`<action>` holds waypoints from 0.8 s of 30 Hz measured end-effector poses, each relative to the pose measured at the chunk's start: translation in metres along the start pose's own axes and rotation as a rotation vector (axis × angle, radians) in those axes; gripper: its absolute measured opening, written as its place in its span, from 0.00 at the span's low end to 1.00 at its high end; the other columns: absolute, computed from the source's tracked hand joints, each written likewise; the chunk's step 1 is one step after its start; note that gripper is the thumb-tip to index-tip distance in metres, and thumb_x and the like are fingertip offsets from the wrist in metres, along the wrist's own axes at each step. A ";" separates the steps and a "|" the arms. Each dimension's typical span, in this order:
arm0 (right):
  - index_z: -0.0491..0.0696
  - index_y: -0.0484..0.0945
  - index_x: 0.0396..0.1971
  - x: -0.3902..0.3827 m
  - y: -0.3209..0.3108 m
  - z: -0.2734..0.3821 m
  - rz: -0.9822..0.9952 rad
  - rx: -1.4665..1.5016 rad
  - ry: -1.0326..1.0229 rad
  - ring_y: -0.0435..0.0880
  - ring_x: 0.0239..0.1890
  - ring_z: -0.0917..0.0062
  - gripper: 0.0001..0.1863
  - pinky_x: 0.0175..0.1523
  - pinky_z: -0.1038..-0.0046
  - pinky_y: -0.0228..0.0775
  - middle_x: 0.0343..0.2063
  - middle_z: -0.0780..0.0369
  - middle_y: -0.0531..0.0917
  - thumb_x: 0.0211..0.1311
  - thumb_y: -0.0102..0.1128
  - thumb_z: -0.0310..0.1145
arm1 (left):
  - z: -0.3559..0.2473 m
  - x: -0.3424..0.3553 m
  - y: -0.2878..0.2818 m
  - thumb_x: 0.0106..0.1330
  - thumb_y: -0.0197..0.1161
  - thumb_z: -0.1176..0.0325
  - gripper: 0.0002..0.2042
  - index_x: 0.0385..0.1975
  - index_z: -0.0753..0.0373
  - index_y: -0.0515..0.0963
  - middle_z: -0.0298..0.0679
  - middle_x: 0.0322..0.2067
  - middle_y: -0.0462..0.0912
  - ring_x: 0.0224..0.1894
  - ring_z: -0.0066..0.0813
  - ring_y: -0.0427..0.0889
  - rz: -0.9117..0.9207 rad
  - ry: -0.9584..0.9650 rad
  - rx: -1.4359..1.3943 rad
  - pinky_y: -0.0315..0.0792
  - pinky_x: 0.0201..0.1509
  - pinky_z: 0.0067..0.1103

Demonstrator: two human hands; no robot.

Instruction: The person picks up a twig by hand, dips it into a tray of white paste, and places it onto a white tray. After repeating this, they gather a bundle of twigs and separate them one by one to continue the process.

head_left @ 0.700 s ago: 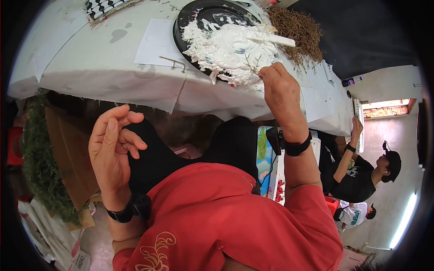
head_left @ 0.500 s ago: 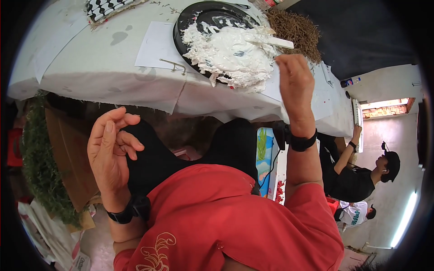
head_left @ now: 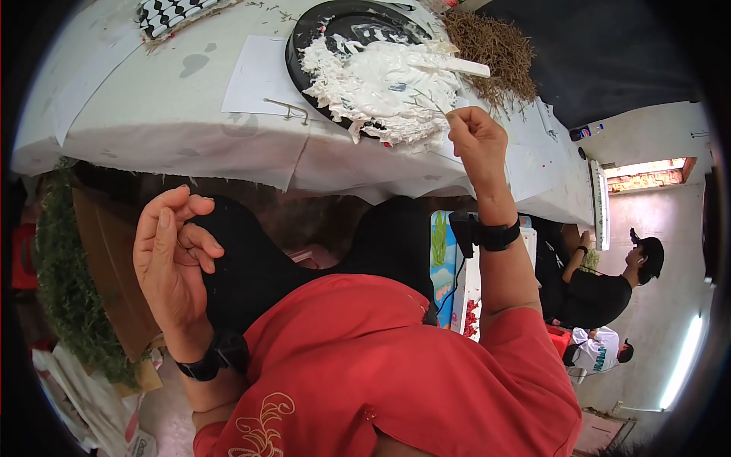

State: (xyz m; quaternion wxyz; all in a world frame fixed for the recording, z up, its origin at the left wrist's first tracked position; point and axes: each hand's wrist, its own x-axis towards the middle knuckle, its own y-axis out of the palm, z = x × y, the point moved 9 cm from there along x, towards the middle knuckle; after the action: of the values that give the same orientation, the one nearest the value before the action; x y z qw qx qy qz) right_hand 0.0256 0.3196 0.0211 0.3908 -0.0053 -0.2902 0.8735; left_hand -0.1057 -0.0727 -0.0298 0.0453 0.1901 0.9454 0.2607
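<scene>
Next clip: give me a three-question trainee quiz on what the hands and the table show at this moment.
1. True or false: the right hand pinches a thin dry sprig beside the white paste.
2. What holds the paste? A) black round tray B) glass bowl C) cardboard box
3. Fill in: the left hand holds ____.

Key: 1 true. 2 A, the black round tray. 3 nothing; it is raised, apart from the table.

You're in a craft workshop: stained paper-covered table [head_left: 152, 137], black tray [head_left: 304, 38] of white paste [head_left: 373, 76], dried twigs [head_left: 491, 49], another seated person [head_left: 601, 286] nearby
</scene>
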 end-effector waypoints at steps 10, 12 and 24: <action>0.42 0.77 0.28 0.002 0.009 0.035 0.003 -0.484 -0.361 0.71 0.18 0.88 0.02 0.23 0.82 0.63 0.16 0.68 0.76 0.56 0.59 0.24 | 0.005 -0.002 0.004 0.72 0.45 0.66 0.13 0.46 0.69 0.71 0.48 0.38 0.80 0.22 0.22 0.78 0.005 -0.026 -0.006 0.65 0.18 0.10; 0.42 0.77 0.28 0.002 0.003 0.047 -0.054 -0.404 -0.393 0.72 0.18 0.85 0.01 0.24 0.82 0.64 0.17 0.66 0.77 0.55 0.59 0.23 | 0.005 -0.002 0.003 0.72 0.45 0.66 0.13 0.46 0.69 0.72 0.48 0.38 0.80 0.22 0.22 0.78 0.004 -0.032 -0.001 0.66 0.18 0.10; 0.45 0.77 0.29 -0.043 0.033 0.088 0.003 -0.671 -0.828 0.77 0.24 0.73 0.08 0.28 0.77 0.69 0.26 0.61 0.78 0.49 0.62 0.18 | 0.001 0.002 0.002 0.72 0.46 0.68 0.12 0.45 0.69 0.72 0.46 0.38 0.79 0.22 0.21 0.78 -0.015 0.005 0.026 0.65 0.18 0.09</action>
State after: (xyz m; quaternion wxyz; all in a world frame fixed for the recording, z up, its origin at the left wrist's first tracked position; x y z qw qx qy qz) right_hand 0.0118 0.2282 0.0683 0.2189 0.2147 -0.6836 0.6623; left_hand -0.1065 -0.0699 -0.0298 0.0423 0.1830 0.9502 0.2487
